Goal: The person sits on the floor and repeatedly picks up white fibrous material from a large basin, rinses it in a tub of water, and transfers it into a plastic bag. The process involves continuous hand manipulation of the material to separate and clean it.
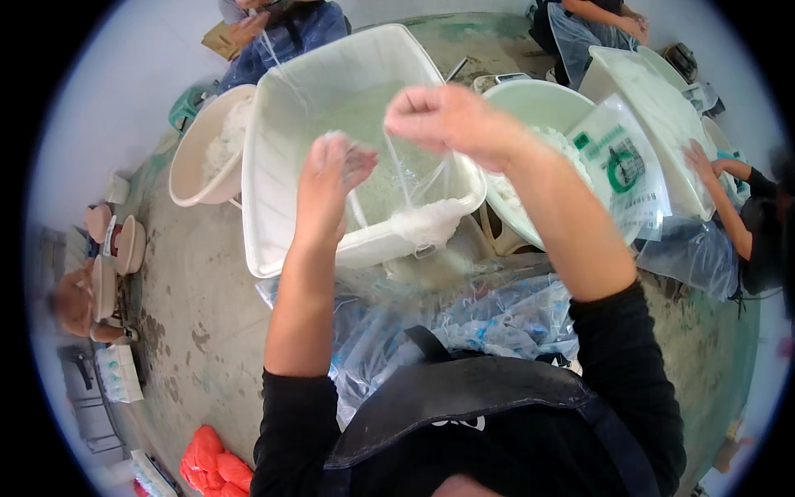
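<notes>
My right hand (438,121) is raised over a large white rectangular tub (261,223) of cloudy water (354,112). Its fingers are closed on a thin wet white strand (395,163) that hangs towards the near rim. My left hand (332,177) is over the left part of the tub, fingers half curled and blurred. Something whitish shows at its fingertips, and another pale strand (357,210) runs below it to the rim; whether the hand grips it is unclear. A clump of soft white strands (428,222) drapes over the near rim between my arms.
A cream basin (186,186) at left and a pale green basin (528,93) at right hold white material. A printed plastic bag (627,168) lies by the green basin. Other people work at the far side (286,37) and right (699,161). Red bags (214,463) sit on the floor.
</notes>
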Demonstrator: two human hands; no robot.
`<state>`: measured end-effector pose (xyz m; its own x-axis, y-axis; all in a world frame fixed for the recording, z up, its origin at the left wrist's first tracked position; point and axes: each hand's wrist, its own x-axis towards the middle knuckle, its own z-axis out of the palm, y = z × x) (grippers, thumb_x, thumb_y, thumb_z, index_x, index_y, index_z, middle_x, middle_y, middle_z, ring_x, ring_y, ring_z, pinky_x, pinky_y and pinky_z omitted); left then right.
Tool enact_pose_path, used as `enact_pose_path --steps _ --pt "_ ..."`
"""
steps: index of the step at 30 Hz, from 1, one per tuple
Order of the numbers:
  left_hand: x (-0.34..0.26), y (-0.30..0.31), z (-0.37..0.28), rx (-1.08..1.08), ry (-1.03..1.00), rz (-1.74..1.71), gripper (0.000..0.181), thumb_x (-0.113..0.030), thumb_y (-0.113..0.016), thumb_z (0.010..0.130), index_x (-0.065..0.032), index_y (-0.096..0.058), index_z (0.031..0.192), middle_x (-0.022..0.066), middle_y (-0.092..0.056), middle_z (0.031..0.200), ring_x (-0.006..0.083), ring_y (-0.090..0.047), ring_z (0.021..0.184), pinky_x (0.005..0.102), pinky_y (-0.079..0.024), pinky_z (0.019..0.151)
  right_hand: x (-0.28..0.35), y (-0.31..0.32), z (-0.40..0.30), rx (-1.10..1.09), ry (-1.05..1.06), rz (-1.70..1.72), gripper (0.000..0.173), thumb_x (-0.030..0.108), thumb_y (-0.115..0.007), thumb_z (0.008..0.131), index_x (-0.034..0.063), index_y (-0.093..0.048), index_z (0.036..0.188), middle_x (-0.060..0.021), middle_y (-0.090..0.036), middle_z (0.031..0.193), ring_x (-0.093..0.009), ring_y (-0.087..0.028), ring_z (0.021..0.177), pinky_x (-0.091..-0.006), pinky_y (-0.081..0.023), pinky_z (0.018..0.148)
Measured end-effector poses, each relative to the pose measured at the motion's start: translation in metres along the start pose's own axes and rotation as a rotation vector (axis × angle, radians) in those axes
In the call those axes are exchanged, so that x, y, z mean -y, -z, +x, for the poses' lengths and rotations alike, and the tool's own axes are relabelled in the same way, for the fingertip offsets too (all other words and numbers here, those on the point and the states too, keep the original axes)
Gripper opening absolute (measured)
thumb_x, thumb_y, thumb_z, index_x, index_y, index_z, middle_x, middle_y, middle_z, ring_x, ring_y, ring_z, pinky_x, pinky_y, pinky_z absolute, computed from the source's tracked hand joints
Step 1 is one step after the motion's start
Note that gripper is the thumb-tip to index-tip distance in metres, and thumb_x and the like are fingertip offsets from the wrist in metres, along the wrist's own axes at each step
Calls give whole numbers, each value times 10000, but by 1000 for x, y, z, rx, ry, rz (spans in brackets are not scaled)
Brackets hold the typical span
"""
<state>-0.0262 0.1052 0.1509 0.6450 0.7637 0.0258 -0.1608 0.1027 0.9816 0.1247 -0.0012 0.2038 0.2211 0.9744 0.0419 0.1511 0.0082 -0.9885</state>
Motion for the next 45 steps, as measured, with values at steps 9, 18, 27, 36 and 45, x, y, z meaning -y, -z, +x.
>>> enact_pose_path --steps 9,18,27,36,45 --pt "-25 2 2 484 -126 523 410 -414 -382 961 -24 -507 939 -15 -409 701 111 -403 674 291 -395 641 83 35 23 -170 174 -274 174 189 -554 865 20 -597 870 -29 -563 712 -112 -520 666 -259 -424 585" --pt "-93 -17 19 590 -764 1181 185 -212 -500 901 -34 -500 851 131 -481 756 313 -488 741 360 -410 667 -17 11 26 45 272 -305 210 190 -625 805 66 -660 971 -65 -636 1021 -160 -569 963 -304 -434 848" --pt "8 -7 16 -33 -469 898 237 -210 -584 867 2 -597 971 151 -602 985 212 -540 988 324 -411 854 -31 -1 15 -608 574 -761 204 176 -544 830 108 -703 938 -51 -645 1092 -278 -534 1105 -376 -400 915" --pt "28 -52 6 353 -210 119 214 -203 -428 959 -36 -478 1083 8 -512 738 134 -482 661 286 -432 666 -39 -10 9 -479 503 -325 212 165 -540 840 90 -699 957 -43 -627 1134 -256 -552 1086 -363 -438 873" --pt "-3 -23 8 545 396 -266 279 -314 -394 968 -92 -469 815 -29 -349 641 95 -344 580 247 -363 577 -35 10 -10 -260 228 108 216 108 -510 839 38 -673 962 -55 -661 997 -194 -622 833 -324 -483 701"
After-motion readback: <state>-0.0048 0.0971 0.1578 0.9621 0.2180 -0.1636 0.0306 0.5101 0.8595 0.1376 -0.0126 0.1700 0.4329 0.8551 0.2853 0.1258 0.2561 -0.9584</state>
